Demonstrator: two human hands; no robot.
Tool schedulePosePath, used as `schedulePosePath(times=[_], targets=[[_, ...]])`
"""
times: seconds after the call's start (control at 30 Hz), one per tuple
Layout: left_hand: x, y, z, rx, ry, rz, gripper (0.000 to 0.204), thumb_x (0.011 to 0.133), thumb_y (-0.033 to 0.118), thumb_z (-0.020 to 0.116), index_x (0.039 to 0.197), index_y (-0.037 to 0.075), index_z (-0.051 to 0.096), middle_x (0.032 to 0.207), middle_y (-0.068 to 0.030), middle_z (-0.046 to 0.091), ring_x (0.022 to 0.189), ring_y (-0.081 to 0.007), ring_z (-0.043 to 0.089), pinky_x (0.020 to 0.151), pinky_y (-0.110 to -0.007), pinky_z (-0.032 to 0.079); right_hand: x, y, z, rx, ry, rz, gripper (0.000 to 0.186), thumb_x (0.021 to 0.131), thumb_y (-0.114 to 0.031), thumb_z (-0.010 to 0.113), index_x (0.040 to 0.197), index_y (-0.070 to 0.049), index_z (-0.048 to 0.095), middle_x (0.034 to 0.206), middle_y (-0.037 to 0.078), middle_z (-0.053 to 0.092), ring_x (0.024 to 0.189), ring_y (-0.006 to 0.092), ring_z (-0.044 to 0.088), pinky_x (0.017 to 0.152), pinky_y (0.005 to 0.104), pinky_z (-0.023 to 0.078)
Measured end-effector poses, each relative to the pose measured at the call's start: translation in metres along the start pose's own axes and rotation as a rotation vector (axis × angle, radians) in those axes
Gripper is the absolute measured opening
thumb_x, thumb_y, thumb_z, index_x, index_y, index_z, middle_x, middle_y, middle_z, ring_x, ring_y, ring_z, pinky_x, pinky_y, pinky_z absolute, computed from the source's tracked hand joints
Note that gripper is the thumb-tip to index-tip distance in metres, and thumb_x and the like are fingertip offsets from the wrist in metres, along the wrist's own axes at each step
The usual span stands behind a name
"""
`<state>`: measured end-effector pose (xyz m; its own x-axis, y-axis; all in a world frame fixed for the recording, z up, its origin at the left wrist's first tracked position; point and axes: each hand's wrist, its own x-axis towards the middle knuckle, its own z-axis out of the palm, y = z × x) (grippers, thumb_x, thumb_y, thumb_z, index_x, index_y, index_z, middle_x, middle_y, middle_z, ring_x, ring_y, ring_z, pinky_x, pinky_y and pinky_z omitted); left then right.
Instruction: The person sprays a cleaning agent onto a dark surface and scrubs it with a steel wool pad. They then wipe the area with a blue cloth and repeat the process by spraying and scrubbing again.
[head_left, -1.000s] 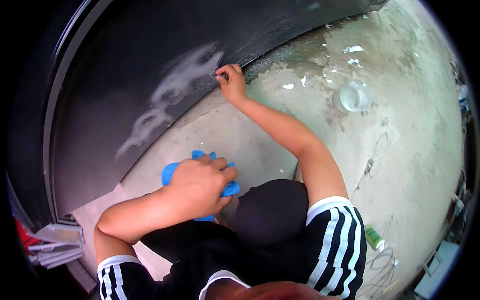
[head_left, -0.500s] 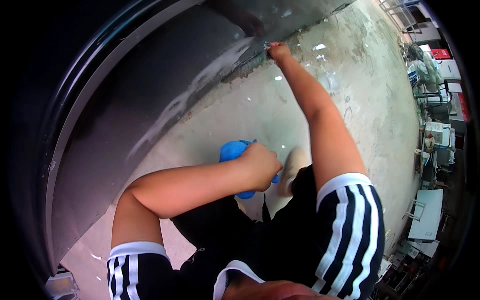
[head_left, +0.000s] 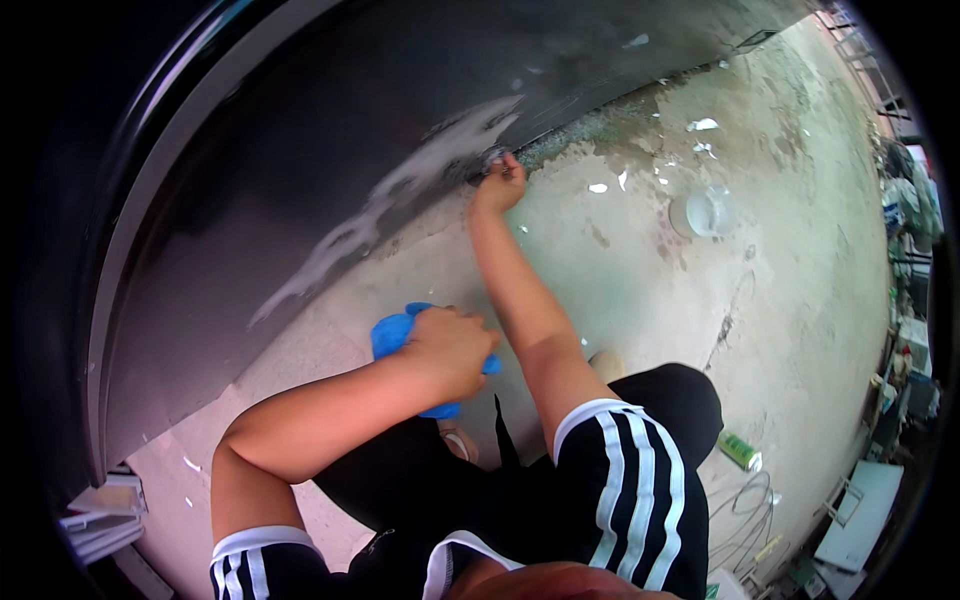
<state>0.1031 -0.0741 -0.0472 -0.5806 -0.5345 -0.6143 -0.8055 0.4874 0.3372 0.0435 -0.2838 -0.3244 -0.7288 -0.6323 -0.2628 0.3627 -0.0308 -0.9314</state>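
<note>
My left hand [head_left: 452, 350] is closed round a bunched blue cloth [head_left: 390, 338], held above the floor in front of my knees. My right arm stretches forward to the lower part of a large dark, glossy panel [head_left: 290, 170]. There my right hand [head_left: 500, 187] presses, its fingers bent together at the end of a pale, dull streak [head_left: 385, 195] on the panel. Something small and dark shows at the fingertips, too hidden to name. The streak runs down along the panel's lower edge toward the near left.
On the concrete floor [head_left: 620, 270] stands a translucent tub [head_left: 688, 215], with white scraps [head_left: 703, 125] scattered near it. A green can [head_left: 738, 452] lies at right beside a loose wire [head_left: 740, 520]. Clutter lines the far right; pale boards [head_left: 105, 520] are stacked at lower left.
My right hand has come back nearer along the panel's bottom edge onto the pale streak. My left hand still grips the cloth. The view has shifted, bringing the green can into sight.
</note>
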Motion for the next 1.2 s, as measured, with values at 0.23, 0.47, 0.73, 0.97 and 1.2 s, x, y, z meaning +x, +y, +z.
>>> schedulePosePath(times=[0.23,0.47,0.73,0.97,1.2], targets=[[0.024,0.01,-0.008,0.041,0.074,-0.352,0.044,0.075,0.028,0.072,0.117,0.016,0.067,0.103,-0.0087,0.067,0.096,-0.0302,0.067,0.079,-0.042,0.054,0.123,-0.061,0.005,0.027,0.079,0.0,0.017,0.09,0.008,0.059,0.105,0.001,0.066,0.106,0.009,0.067,0.095,0.0182,0.061,0.085,0.032,0.051],[0.07,0.038,-0.075,0.112,0.367,-0.559,0.037,0.075,0.026,0.07,0.111,0.016,0.071,0.096,-0.0098,0.069,0.085,-0.0322,0.069,0.077,-0.042,0.055,-0.004,0.029,-0.01,0.196,0.008,0.014,0.015,0.086,0.009,0.061,0.099,0.002,0.066,0.103,0.01,0.064,0.097,0.0193,0.062,0.087,0.0316,0.052],[0.058,0.054,-0.049,0.006,0.17,-0.515,0.036,0.075,0.026,0.07,0.11,0.016,0.071,0.096,-0.009,0.069,0.088,-0.03,0.069,0.076,-0.041,0.055,0.131,-0.046,-0.001,0.114,0.084,0.057,0.019,0.089,0.011,0.059,0.104,0.002,0.068,0.105,0.009,0.068,0.095,0.0186,0.062,0.088,0.0319,0.051],[0.057,0.038,-0.034,0.048,-0.047,-0.548,0.036,0.078,0.028,0.069,0.112,0.015,0.069,0.101,-0.0087,0.068,0.092,-0.0294,0.069,0.079,-0.04,0.055,0.035,0.006,-0.009,0.075,-0.063,-0.044,0.012,0.084,0.006,0.066,0.095,0.001,0.068,0.104,0.013,0.067,0.096,0.0246,0.064,0.087,0.0346,0.052],[0.035,0.041,-0.036,0.02,0.009,-0.513,0.036,0.078,0.028,0.068,0.112,0.015,0.07,0.1,-0.0089,0.069,0.091,-0.0294,0.069,0.079,-0.04,0.056,0.091,-0.061,0.004,0.159,0.027,0.096,0.015,0.091,0.001,0.062,0.106,0.0,0.065,0.109,0.01,0.062,0.101,0.0199,0.058,0.09,0.0331,0.047]])
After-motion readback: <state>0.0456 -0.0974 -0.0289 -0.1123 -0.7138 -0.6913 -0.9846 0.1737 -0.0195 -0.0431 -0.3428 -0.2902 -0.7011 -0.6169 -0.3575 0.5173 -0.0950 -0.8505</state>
